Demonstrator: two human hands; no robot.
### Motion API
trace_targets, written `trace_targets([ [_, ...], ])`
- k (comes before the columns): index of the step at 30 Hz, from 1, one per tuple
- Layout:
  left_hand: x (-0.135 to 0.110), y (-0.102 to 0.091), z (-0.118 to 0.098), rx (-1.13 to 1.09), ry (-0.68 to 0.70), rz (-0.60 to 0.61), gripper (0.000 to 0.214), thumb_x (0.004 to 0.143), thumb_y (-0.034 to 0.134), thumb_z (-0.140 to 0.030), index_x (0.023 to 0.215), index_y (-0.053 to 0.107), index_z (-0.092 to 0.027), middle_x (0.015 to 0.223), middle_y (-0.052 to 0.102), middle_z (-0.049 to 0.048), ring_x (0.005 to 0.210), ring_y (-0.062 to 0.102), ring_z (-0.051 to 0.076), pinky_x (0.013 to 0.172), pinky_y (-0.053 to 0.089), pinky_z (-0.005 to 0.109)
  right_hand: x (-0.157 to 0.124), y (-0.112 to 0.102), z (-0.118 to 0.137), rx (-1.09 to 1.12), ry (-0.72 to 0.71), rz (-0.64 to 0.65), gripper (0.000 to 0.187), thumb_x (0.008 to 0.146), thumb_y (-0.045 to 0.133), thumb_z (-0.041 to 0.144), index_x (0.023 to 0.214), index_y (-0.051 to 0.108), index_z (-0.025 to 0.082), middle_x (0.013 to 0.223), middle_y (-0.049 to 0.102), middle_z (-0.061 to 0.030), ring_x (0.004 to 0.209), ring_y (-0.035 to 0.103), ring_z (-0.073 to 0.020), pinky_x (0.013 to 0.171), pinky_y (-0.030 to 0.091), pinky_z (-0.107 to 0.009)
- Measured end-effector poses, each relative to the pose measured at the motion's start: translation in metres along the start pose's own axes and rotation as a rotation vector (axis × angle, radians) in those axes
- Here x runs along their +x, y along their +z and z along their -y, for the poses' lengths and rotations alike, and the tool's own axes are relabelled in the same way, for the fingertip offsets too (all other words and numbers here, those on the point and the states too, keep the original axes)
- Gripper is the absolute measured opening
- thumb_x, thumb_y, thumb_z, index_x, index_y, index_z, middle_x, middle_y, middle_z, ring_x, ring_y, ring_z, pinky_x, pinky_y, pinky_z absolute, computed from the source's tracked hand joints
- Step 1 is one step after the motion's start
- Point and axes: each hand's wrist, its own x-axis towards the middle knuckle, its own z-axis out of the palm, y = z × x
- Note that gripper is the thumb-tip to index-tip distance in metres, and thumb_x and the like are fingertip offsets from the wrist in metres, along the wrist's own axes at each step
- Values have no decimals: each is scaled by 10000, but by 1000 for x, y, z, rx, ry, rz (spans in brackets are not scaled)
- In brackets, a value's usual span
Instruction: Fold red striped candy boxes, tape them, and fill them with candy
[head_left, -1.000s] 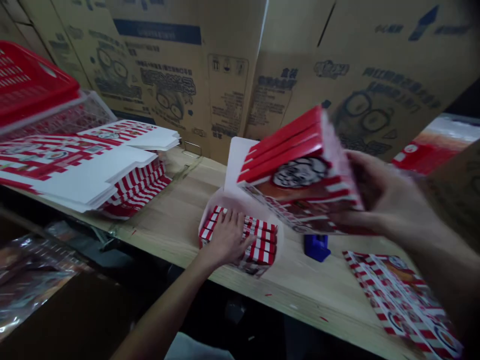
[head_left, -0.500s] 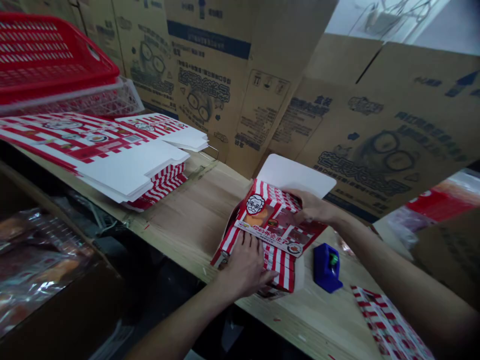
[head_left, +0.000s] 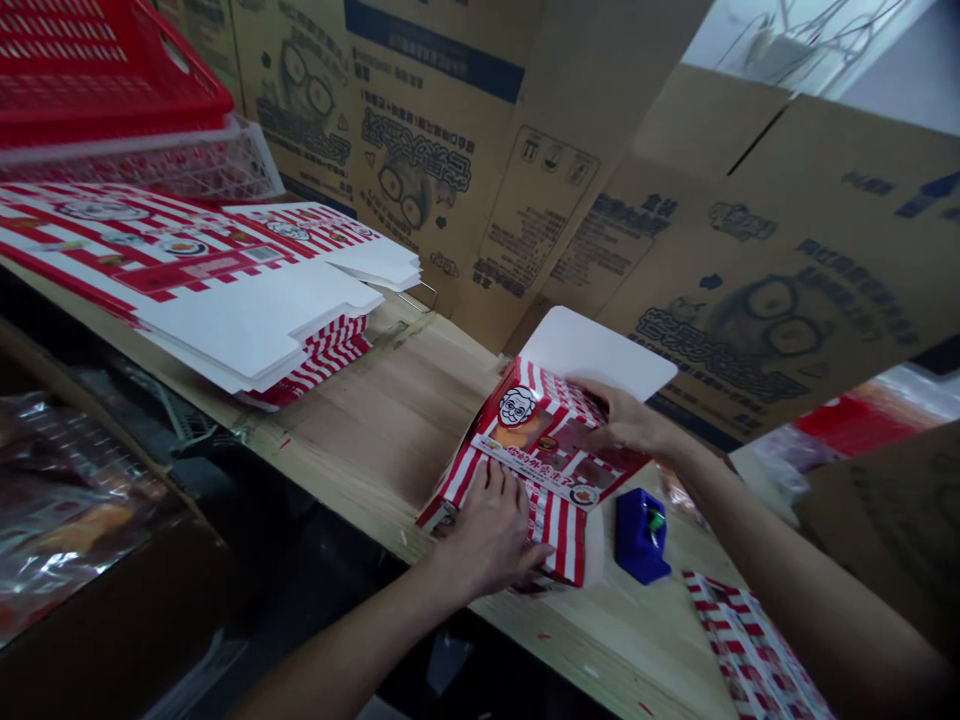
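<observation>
A red-and-white striped cardboard food box [head_left: 555,440], printed with a cartoon face and pictures of food, is partly folded up on the wooden table. Its plain white flap [head_left: 592,350] stands raised at the back. My left hand [head_left: 491,520] holds the near striped panel, fingers against it and thumb apart at the lower edge. Around the far right side of the box, my right hand [head_left: 622,420] is closed, its fingertips partly hidden behind the top. To the right of the box sits a blue tape dispenser [head_left: 641,535].
Flat striped box blanks [head_left: 232,330] are stacked on the left of the wooden table [head_left: 360,430]. Behind them is a red plastic basket [head_left: 112,80]. Large brown cartons [head_left: 450,160] wall the back. Another striped printed piece [head_left: 750,640] lies front right; plastic-wrapped goods [head_left: 75,510] are lower left.
The view has shifted slightly. Both hands keep nearly the same places on the box, and the box looks almost unchanged.
</observation>
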Motion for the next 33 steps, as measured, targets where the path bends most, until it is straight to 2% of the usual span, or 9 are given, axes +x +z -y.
trace_targets([
  [5,0,-2,-1,6,1,-5,778,884,363,-628,1249,548,33,1288,534,325,1249,452,462,1040,271,587,1,-1,-2,-15,12,10,935,489,761,239,1367,452,144,1356,516,-118,1232,486,-334,1088,345,-473],
  [11,1,-7,-1,40,14,6,758,882,359,-636,1231,571,3,1271,563,299,1226,487,438,1020,303,577,-4,1,1,-74,-30,7,899,520,751,253,1365,458,160,1343,521,-116,1201,507,-342,1051,384,-471],
  [16,1,-6,0,41,37,-5,740,887,357,-626,1188,597,6,1243,578,299,1222,482,444,1010,307,578,-15,7,3,-195,-90,-76,885,563,747,254,1392,439,223,1348,497,-102,1228,473,-350,1067,357,-488],
  [19,1,-4,0,42,42,-10,733,887,358,-627,1180,601,-2,1235,585,293,1215,489,430,1014,301,571,-13,9,1,-177,-90,-14,868,578,742,264,1391,438,244,1341,493,-87,1199,495,-338,1050,375,-484],
  [22,0,-2,0,39,36,-35,729,882,373,-626,1185,599,-2,1246,575,295,1233,469,429,1014,297,567,-7,16,-1,-211,-84,70,868,575,748,273,1382,435,221,1301,503,-98,1174,504,-327,1041,377,-483],
  [29,0,-2,1,16,55,-54,700,884,397,-605,1173,611,-4,1239,579,296,1218,482,432,1020,281,575,-10,65,-14,-256,-109,116,880,609,735,303,1400,368,189,1288,466,-138,1212,444,-340,1051,353,-517],
  [31,-1,-1,1,23,56,-61,696,885,395,-605,1189,600,-13,1250,576,287,1226,478,427,1018,286,574,-12,67,-16,-266,-112,147,910,611,745,327,1419,352,184,1310,449,-149,1233,430,-351,1068,336,-533],
  [33,-1,-1,2,26,52,-61,698,885,395,-605,1198,593,-12,1250,577,286,1230,474,429,1013,297,572,-12,62,-14,-262,-103,223,937,641,749,427,1445,328,194,1416,372,-163,1309,372,-366,1094,310,-540],
])
